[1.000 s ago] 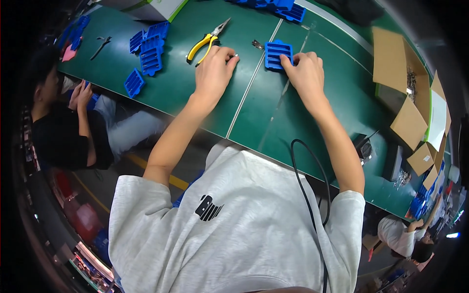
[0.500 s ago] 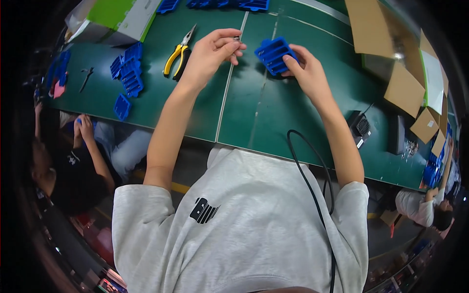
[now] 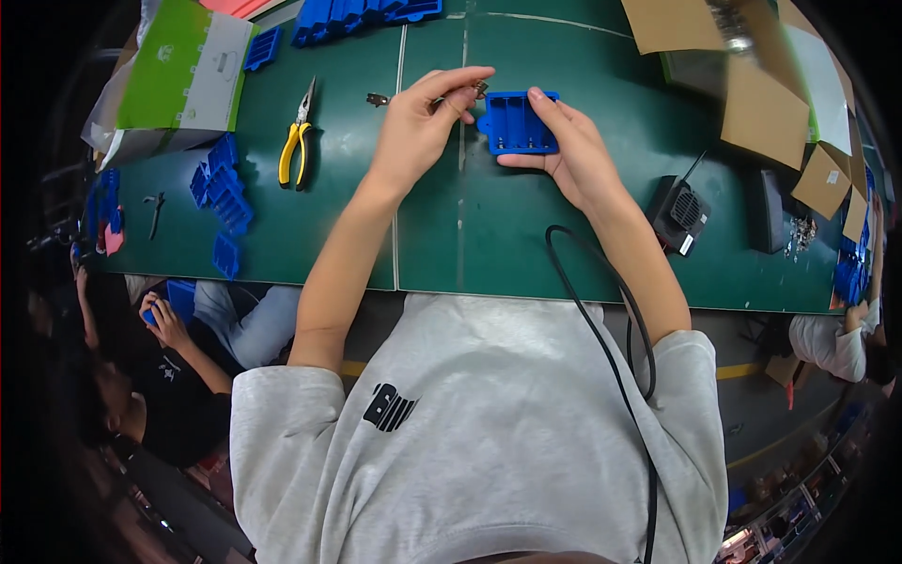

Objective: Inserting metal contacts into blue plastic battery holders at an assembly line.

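My right hand grips a blue plastic tray by its right side, thumb on the upper rim and fingers beneath. The tray has long narrow compartments, with small metal pieces at their near ends. Just left of it, my left hand pinches a small metal clip between thumb and fingers, close to the tray's upper left corner. Another small metal piece shows on the table left of that hand. Long-nose pliers with yellow and black handles lie farther left.
More blue trays lie at the far edge and at the left. A green and white box stands back left, opened cardboard boxes back right. A black radio sits right; a black cable hangs by my right arm. Co-workers sit both sides.
My left hand has come closer to the tray with the metal clip. The tray has turned more square to me. The whole view has shifted, so the table's things appear moved.
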Tool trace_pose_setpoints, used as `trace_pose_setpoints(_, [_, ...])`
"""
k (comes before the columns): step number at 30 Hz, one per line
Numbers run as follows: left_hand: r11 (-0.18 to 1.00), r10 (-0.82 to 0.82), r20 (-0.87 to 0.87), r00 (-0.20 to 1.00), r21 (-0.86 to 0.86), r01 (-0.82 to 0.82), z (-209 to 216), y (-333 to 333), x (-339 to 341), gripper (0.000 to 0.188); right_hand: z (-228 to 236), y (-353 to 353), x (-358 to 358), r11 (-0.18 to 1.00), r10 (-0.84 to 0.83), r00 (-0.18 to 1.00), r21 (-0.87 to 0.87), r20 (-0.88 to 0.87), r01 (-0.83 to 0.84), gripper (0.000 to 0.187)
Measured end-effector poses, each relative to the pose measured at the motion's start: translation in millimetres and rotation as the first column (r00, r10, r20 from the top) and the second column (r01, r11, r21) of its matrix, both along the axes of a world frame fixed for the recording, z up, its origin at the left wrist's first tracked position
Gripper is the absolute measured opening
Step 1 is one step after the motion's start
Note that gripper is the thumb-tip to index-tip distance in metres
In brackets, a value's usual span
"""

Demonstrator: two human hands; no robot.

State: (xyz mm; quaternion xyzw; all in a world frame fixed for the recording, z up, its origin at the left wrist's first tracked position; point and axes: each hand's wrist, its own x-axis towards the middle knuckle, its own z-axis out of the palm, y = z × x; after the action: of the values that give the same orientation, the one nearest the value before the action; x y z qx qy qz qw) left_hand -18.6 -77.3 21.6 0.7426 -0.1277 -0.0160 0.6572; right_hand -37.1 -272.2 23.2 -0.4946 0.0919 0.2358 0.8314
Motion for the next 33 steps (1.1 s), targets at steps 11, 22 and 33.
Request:
trace_pose_setpoints(11, [0.984,0.143,0.01,0.99,0.102,-0.143,-9,-3,-4,0.013,-5,0,-4,0.996,0.067,0.998,-0.062,0.017,-0.066,0.041])
trace_pose_setpoints(22, [0.964,0.102,0.111,0.989,0.235,-0.126,-15,-9,-6,0.012,-6,3,-7,0.991,0.087,0.996,-0.1,0.013,-0.085,0.041])
trace_pose_setpoints(33, [0.985,0.119,0.114,0.986,0.108,-0.131,-18,-17,-11,0.015,-6,5,-7,0.998,0.026,1.0,-0.058,0.014,-0.025,0.036])
